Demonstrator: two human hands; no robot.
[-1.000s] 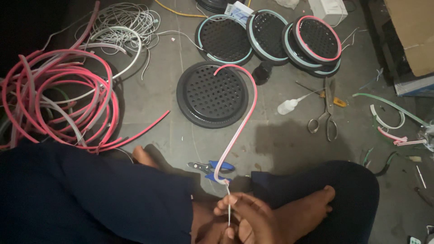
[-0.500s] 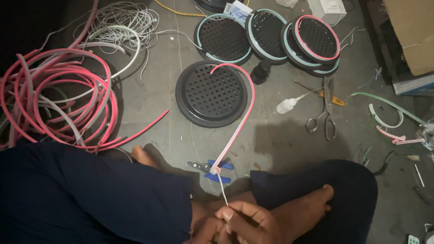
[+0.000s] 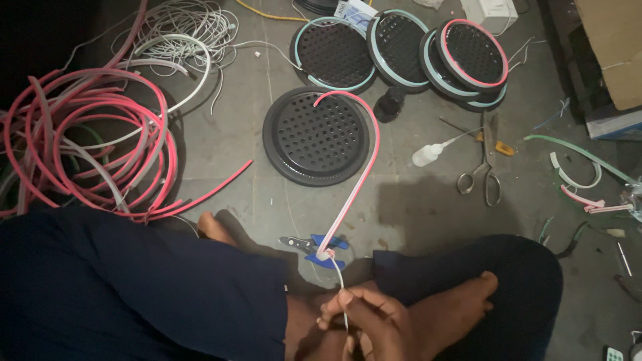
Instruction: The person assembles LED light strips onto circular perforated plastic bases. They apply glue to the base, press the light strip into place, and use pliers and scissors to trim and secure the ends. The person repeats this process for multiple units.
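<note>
Low at the bottom edge, between crossed legs, one hand (image 3: 364,321) curls knuckles-up, its grip pinched on a thin white wire (image 3: 342,287); which hand it is I cannot tell, and the other is hidden. From that wire a pink strip (image 3: 364,174) runs up and away, hooking left over a black perforated disc (image 3: 314,144). Blue-handled pliers (image 3: 321,244) lie on the floor near its base; scissors (image 3: 485,170) farther right.

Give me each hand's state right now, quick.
Left hand: mostly hidden behind the right one, grip cannot be told.
Right hand: fingers closed on the thin white wire coming out of the pink strip.
</note>
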